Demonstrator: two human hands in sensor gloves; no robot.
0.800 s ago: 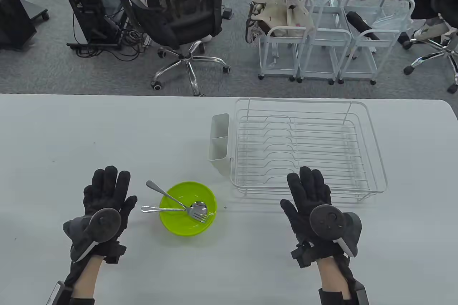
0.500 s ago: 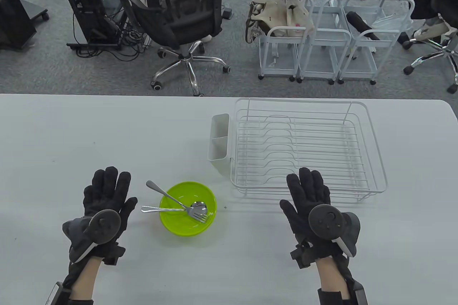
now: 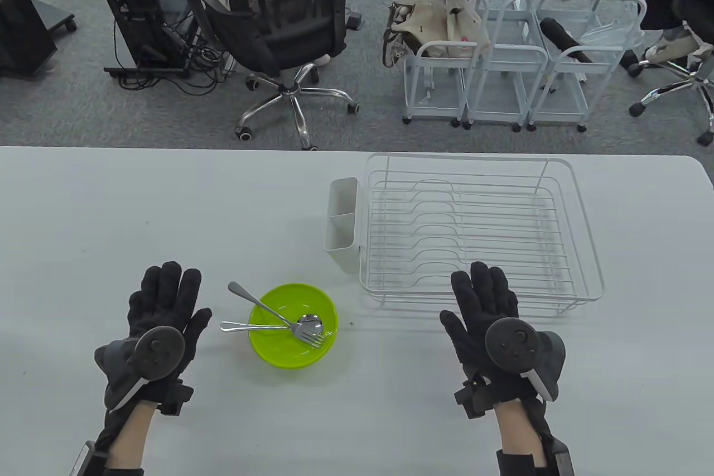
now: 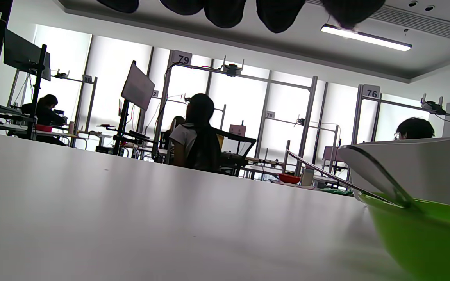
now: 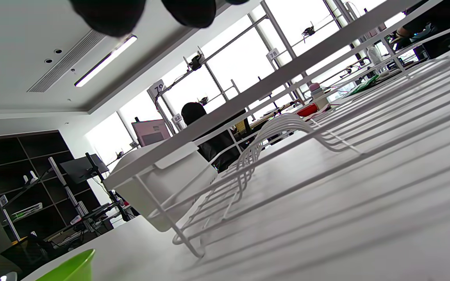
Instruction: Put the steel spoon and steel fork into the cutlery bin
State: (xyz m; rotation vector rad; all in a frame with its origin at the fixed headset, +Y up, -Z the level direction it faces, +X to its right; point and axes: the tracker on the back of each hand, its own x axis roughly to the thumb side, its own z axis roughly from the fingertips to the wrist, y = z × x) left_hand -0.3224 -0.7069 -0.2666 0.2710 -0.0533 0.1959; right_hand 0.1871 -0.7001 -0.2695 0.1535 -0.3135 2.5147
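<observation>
A steel spoon (image 3: 262, 326) and a steel fork (image 3: 279, 317) lie crossed in a lime-green bowl (image 3: 293, 350), handles sticking out over its left rim. The white cutlery bin (image 3: 341, 222) hangs on the left side of the white wire dish rack (image 3: 585, 230). My left hand (image 3: 164, 297) lies flat and open on the table left of the bowl, holding nothing. My right hand (image 3: 482, 294) lies flat and open at the rack's front edge, empty. The left wrist view shows the bowl (image 4: 424, 234) and bin (image 4: 416, 168); the right wrist view shows the bin (image 5: 162, 175) and rack (image 5: 287, 128).
The white table (image 3: 167, 208) spreads wide to the left and in front of the bowl. Its far edge runs behind the rack. Beyond it are office chairs, carts and computer gear on the floor.
Both hands have shifted only very slightly on the table. The bowl, spoon and fork have not moved.
</observation>
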